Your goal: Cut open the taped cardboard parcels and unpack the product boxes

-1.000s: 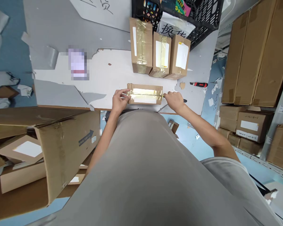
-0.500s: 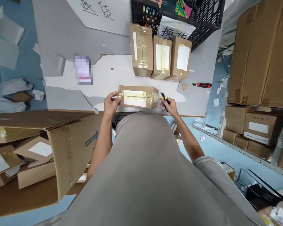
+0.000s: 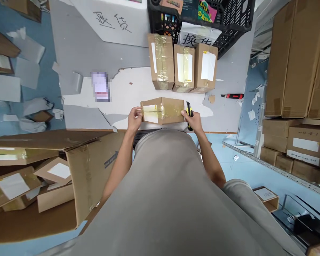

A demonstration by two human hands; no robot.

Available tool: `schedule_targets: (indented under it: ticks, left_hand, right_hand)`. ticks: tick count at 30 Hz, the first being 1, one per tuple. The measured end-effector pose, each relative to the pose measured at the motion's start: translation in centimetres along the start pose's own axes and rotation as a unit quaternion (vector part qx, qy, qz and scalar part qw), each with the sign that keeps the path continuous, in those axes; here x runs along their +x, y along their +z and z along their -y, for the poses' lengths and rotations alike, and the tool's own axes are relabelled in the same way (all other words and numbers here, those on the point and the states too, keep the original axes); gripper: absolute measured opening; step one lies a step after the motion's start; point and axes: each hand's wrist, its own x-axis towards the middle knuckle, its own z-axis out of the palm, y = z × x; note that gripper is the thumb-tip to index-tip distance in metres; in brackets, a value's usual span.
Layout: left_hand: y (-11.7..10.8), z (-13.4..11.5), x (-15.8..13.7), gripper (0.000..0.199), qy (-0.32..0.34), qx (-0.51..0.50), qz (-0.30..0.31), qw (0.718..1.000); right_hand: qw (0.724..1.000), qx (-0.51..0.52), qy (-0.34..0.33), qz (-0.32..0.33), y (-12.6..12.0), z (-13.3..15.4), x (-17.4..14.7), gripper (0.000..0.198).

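A small taped cardboard box (image 3: 173, 110) with a white label is tilted near the table's front edge, its right end face turned up towards me. My left hand (image 3: 134, 118) grips the box's left end between thumb and fingers. In my right hand (image 3: 193, 121) is a black and yellow utility knife (image 3: 189, 113), its tip pointing away from me. The thumb and fingertip of that hand also touch the box's right edge. Whether the knife's blade is out, I cannot tell.
Three taped boxes (image 3: 185, 67) stand behind, against a black plastic crate (image 3: 200, 21). A red and black knife (image 3: 233, 96) lies to the right, a blurred-out item (image 3: 100, 86) to the left. A large open carton (image 3: 92, 177) with boxes inside is at lower left; shelving (image 3: 290, 64) with cartons lines the right.
The box has tipped, so its right end face now shows larger. My right hand has come to touch that end, and the knife in it has turned more upright. The view has shifted slightly.
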Motion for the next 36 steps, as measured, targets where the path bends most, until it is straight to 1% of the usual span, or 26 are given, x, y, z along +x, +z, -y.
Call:
schedule_targets:
  ticks: [2, 4, 6, 7, 9, 11, 13, 15, 17, 19, 22, 24, 27, 29, 31, 36]
  left_hand:
    - [2.6, -0.3, -0.1, 0.038, -0.014, -0.007, 0.048, 0.999]
    - [4.9, -0.6, -0.2, 0.037, -0.036, -0.005, 0.097, 0.995]
    - [6.2, -0.9, -0.2, 0.033, -0.056, 0.011, 0.127, 0.99]
    - [6.3, -1.1, -0.2, 0.03, -0.059, 0.02, 0.132, 0.989]
    - [5.7, -1.9, -0.1, 0.023, -0.043, 0.023, 0.122, 0.991]
    - [4.2, -3.3, 0.0, 0.022, 0.0, -0.004, 0.103, 0.995]
    - [2.6, -5.6, -0.1, 0.033, 0.046, -0.039, 0.087, 0.994]
    - [1.6, -8.3, -0.2, 0.043, 0.079, -0.04, 0.088, 0.992]
    - [1.3, -10.6, -0.2, 0.041, 0.107, -0.016, 0.099, 0.989]
    - [1.5, -12.1, 0.0, 0.034, 0.119, 0.007, 0.115, 0.986]
    - [1.8, -12.6, 0.5, 0.026, 0.111, 0.016, 0.129, 0.985]
    - [1.8, -12.4, 0.8, 0.026, 0.106, 0.013, 0.135, 0.985]
    - [1.5, -12.3, 1.1, 0.024, 0.105, 0.01, 0.143, 0.984]
    - [1.4, -12.3, 1.2, 0.022, 0.102, 0.005, 0.147, 0.984]
    - [1.4, -12.2, 1.3, 0.021, 0.095, -0.003, 0.148, 0.984]
    - [1.7, -11.9, 1.5, 0.021, 0.091, -0.023, 0.146, 0.985]
  right_hand:
    - [0.997, -0.065, -0.017, -0.03, -1.8, 0.9, -0.1, 0.063]
    - [0.987, -0.145, -0.035, -0.054, -2.9, 2.0, -0.2, 0.056]
    - [0.973, -0.216, -0.052, -0.057, -3.2, 3.1, -0.2, 0.051]
    - [0.967, -0.243, -0.059, -0.05, -2.9, 3.7, -0.3, 0.051]
    - [0.956, -0.281, -0.07, -0.033, -2.2, 4.5, -0.5, 0.052]
    - [0.948, -0.307, -0.078, -0.027, -1.4, 5.1, -0.9, 0.055]
    - [0.941, -0.328, -0.079, -0.027, -1.0, 5.6, -1.2, 0.057]
    - [0.934, -0.349, -0.073, -0.019, -1.0, 6.0, -1.4, 0.058]
    - [0.928, -0.366, -0.072, -0.012, -1.3, 6.4, -1.7, 0.056]
    - [0.925, -0.374, -0.068, -0.017, -1.4, 7.1, -2.3, 0.053]
    - [0.928, -0.37, -0.038, -0.021, -1.0, 8.3, -3.9, 0.055]
    - [0.934, -0.357, -0.024, 0.002, -0.2, 9.4, -5.1, 0.05]
    - [0.938, -0.335, -0.046, 0.08, 1.7, 10.9, -6.7, 0.04]
    - [0.934, -0.322, -0.068, 0.14, 3.0, 11.8, -7.1, 0.034]
    - [0.929, -0.317, -0.082, 0.172, 4.2, 12.4, -7.1, 0.031]
    - [0.921, -0.341, -0.08, 0.17, 5.9, 13.5, -6.8, 0.03]
